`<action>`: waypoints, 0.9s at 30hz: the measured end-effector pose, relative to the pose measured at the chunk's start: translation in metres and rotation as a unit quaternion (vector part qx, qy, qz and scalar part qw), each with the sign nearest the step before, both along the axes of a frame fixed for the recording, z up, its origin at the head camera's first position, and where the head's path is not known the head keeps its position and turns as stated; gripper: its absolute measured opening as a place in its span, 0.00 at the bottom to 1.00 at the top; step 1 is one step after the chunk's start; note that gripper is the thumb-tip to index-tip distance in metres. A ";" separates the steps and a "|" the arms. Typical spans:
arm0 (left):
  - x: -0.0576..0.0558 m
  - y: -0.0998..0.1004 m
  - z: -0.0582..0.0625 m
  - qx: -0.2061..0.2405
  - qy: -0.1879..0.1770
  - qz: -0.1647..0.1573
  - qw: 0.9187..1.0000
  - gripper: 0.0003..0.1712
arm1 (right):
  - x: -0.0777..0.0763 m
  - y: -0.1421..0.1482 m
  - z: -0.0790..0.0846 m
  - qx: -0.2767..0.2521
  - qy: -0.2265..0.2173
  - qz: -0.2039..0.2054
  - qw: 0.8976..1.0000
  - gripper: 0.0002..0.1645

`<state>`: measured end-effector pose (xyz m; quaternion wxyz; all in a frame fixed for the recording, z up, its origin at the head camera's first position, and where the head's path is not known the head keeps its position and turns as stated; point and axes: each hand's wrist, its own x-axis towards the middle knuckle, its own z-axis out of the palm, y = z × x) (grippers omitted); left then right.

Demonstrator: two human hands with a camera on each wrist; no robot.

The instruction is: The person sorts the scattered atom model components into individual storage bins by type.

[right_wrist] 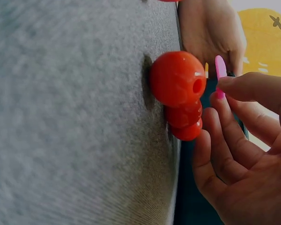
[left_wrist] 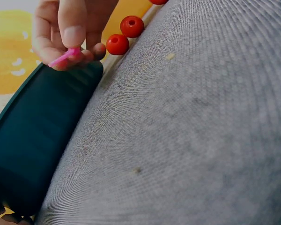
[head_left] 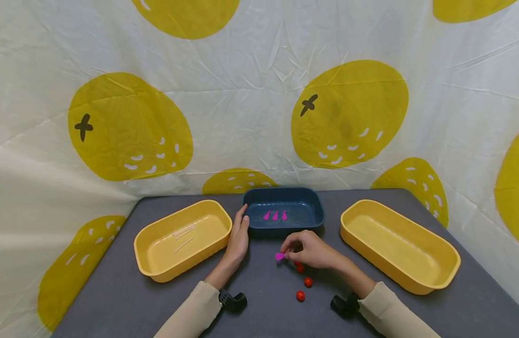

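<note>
My right hand pinches a small flat pink piece, wide at one end, between thumb and index finger. It hovers above the table in front of the dark blue bin. Three similar pink pieces lie in a row inside that bin. With straight fingers, my left hand rests at the bin's left side. Several red beads sit on the table under and near my right hand; in the right wrist view a bead shows its hole.
On the left stands a yellow bin with several thin pale sticks in it. Another yellow bin stands on the right. The grey table ends at a patterned curtain behind the bins.
</note>
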<state>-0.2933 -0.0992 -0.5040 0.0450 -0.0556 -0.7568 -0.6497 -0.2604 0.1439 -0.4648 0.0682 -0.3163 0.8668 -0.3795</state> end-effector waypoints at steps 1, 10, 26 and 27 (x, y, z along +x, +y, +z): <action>0.000 0.000 0.000 0.001 0.000 0.000 1.000 0.30 | 0.000 0.000 0.000 -0.001 0.002 -0.001 1.000 0.05; 0.000 0.000 -0.002 0.001 0.013 -0.004 1.000 0.29 | -0.003 0.004 -0.001 -0.030 -0.007 0.008 0.999 0.04; 0.000 0.001 -0.002 0.001 0.016 0.001 1.000 0.30 | -0.005 0.009 0.003 -0.070 -0.027 0.025 0.997 0.06; 0.000 0.000 -0.002 0.001 0.017 0.001 1.000 0.30 | -0.004 0.009 0.004 -0.070 -0.028 0.023 0.997 0.06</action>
